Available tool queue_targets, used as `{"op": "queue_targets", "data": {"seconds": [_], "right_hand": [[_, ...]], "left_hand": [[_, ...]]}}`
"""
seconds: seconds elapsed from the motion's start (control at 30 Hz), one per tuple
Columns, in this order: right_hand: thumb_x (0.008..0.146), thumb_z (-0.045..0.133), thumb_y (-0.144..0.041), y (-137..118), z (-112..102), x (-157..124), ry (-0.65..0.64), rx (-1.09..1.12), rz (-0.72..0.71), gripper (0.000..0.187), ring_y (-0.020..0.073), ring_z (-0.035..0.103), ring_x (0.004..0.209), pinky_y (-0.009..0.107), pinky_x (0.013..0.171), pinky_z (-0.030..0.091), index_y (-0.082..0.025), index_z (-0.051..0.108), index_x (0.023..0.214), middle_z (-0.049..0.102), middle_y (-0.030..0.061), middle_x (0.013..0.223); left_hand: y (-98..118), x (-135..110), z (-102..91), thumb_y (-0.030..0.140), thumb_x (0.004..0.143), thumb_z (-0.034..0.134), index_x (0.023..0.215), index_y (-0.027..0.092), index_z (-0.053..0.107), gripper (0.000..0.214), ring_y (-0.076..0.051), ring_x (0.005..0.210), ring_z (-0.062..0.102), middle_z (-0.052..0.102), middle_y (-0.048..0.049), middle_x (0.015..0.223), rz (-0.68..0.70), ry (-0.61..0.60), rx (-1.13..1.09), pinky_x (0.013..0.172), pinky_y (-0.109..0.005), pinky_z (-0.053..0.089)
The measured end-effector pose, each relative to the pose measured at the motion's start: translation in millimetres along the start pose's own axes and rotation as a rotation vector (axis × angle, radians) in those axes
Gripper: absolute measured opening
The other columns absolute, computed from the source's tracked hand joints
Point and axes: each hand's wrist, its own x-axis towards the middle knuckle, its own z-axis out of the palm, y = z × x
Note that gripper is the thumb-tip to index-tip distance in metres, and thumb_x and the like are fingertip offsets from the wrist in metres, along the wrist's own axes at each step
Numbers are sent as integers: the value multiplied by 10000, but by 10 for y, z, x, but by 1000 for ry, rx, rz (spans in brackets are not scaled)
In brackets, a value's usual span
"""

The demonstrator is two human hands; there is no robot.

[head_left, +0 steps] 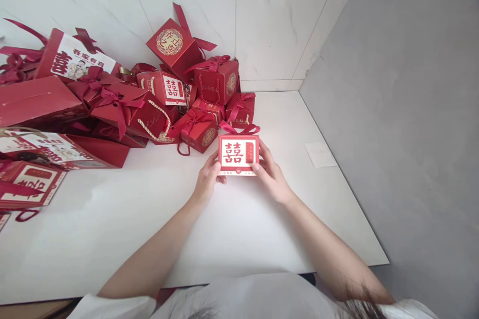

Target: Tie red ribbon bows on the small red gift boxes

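A small red and white gift box with red double-happiness characters on its face is between my two hands, over the middle of the white table. My left hand grips its left side, thumb on the front. On the right side, my right hand is closed around the edge, its thumb at the lower front corner. A dark red ribbon shows along the top of the box. Most of the fingers behind the box are hidden.
A heap of red gift boxes with ribbons and rope handles fills the table's back and left. At the right lies a white paper square. A marbled tile wall stands behind; a grey wall borders the right.
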Motion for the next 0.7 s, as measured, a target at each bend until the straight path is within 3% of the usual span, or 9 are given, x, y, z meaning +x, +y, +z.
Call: {"op": "queue_targets", "data": {"seconds": [0.3,0.37,0.47,0.57,0.7], "right_hand": [[965,540,-545,6,15,-9,10,-46,24,731,290,584,1276,454,998,558,-329,210,1582,451,77,1538],[968,539,-540,15,23,-9,12,-44,26,726,277,606,1246,448,999,555,-333,208,1581,452,78,1537],[940,588,-544,52,26,-1,59,-99,8,780,275,630,1194,457,972,565,-336,198,1582,384,103,1579],[853,700,-559,93,11,6,170,-255,-49,909,313,589,1232,472,916,585,-320,213,1581,322,141,1600],[810,752,-546,100,3,-12,237,-448,-222,916,343,431,1398,518,999,541,-334,272,1561,316,125,1598]], "left_hand": [[-25,10,-8,619,848,590,1377,218,523,667,-130,597,534,691,-43,899,4,33,-26,558,-271,488],[-12,5,4,635,853,584,1368,220,529,664,-147,666,599,705,-65,989,-23,35,-42,615,-289,535],[25,-32,55,622,894,557,1369,224,536,620,-218,933,692,679,-104,1216,-54,37,-89,820,-370,589],[53,-102,127,528,891,636,1404,238,516,601,-249,1083,680,595,-110,1393,34,89,-71,942,-414,568],[42,-172,183,463,840,723,1553,298,301,845,-282,1227,612,453,-110,1544,128,-2,-39,1009,-429,539]]}}
